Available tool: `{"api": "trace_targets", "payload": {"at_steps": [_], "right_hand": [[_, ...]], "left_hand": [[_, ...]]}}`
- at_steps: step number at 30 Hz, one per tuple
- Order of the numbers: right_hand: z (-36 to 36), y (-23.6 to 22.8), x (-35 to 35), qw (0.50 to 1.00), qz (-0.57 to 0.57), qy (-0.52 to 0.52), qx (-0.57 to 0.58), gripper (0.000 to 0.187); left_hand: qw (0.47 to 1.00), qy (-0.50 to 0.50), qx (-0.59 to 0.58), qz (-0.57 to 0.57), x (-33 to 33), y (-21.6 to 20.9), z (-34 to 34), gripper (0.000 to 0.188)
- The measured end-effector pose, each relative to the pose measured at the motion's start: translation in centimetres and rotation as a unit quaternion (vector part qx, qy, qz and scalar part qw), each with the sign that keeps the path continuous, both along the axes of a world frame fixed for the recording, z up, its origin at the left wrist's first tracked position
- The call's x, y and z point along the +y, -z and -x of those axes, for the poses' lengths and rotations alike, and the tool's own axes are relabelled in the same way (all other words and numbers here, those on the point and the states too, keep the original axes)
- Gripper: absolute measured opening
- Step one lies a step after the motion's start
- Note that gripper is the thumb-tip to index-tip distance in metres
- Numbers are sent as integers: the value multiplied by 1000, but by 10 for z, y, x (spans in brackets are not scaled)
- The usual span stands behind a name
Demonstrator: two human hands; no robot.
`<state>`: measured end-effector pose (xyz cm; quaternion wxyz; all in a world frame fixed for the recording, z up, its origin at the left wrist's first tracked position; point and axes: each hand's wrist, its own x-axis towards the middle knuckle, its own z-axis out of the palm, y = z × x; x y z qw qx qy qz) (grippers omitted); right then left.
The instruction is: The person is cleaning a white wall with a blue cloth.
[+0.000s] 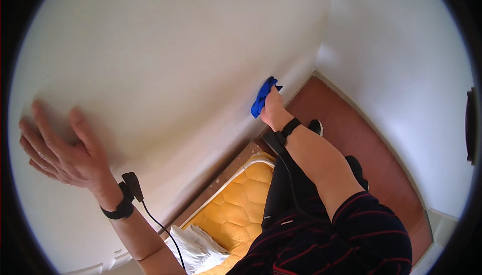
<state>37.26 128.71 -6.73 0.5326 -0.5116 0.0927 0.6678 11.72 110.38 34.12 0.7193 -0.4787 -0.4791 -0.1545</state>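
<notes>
My left hand [68,152] lies flat against the white wall [165,39] at the far left, fingers spread, holding nothing. A black strap with a small cabled device [131,187] sits at that wrist. Over to the right, my right arm reaches out to the same wall, low and close to the corner. There my right hand [273,107] presses a crumpled blue cloth [261,97] to the wall surface. The cloth and the turn of the hand hide most of its fingers. Another black strap [288,128] goes round the right wrist.
Below the wall stands a bed with a yellow quilted mattress [241,189] and a wooden edge [221,177]. A white crumpled fabric [196,247] lies on it. Reddish-brown floor [346,124] runs along the right wall [401,74]. A dark object [470,127] is at the far right.
</notes>
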Motion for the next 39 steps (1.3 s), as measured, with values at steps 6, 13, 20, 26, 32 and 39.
{"api": "trace_targets", "payload": {"at_steps": [6, 13, 20, 26, 32, 39], "right_hand": [[-2, -42, -1, 995, -35, -93, -26, 64], [19, -182, -26, 978, -162, -125, -46, 74], [14, -257, -34, 791, -485, -97, -360, 81], [1, -354, -22, 443, -716, 52, -537, 76], [-5, -466, 15, 202, -770, 152, -586, 78], [-6, -502, 49, 143, -724, 220, -638, 69]], "left_hand": [[1000, 9, -5, -7, 15, 9, -11, 63], [999, 11, -44, -7, 6, 5, -12, 63], [996, 11, -83, 23, 7, 6, -26, 62], [993, 4, -109, 45, -4, 5, -28, 60], [992, 19, -119, 50, -3, 2, -34, 59], [993, 8, -110, 50, -2, 3, -32, 62]]}}
